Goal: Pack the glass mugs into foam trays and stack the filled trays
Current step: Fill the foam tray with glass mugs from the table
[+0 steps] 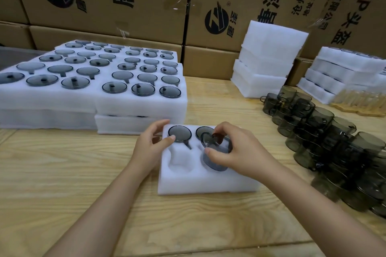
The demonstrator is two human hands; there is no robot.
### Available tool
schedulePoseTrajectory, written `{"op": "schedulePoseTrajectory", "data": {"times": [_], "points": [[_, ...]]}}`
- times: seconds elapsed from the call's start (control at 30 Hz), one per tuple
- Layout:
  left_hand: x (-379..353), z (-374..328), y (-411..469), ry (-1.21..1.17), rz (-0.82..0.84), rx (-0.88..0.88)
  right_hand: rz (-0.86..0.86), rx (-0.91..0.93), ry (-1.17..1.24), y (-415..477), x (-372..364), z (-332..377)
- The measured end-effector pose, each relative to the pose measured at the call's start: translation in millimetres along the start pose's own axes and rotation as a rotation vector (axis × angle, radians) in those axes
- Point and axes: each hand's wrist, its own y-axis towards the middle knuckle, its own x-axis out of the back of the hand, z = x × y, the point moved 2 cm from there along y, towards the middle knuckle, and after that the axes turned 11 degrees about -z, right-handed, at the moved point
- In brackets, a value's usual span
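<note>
while r hand (237,152) grips tilted mug (213,162) over foam tray (188,183), l hand (152,144) rests loose on it

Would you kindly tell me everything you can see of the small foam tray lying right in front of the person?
The foam tray is a thick white block of soft-looking foam, lying flat on the wooden table. Four round pockets with handle slots show: the two far ones hold smoky glass mugs, the near-left one is empty, and the right hand holds another mug, tilted, partly inside the near-right one. The left hand rests at its far-left corner.
</note>
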Motion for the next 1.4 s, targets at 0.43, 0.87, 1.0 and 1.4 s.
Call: {"op": "schedulePoseTrajectory", "data": {"times": [0.43,0.87,1.0,1.4], "points": [[1,-14,-7,0.217,-0.011,-0.281,0.08,0.281,-0.463,-11,-22,10],[-44,-37,-41,1.089,0.695,-0.644,0.488,0.247,-0.449,-14,-25,1],[-44,-36,-45,1.184,0.667,-0.653,0.547,0.248,-0.543,-11,-30,1],[-24,-41,-60,0.609,0.112,-1.023,-0.099,0.188,-0.311,-39,-11,-5]]}}
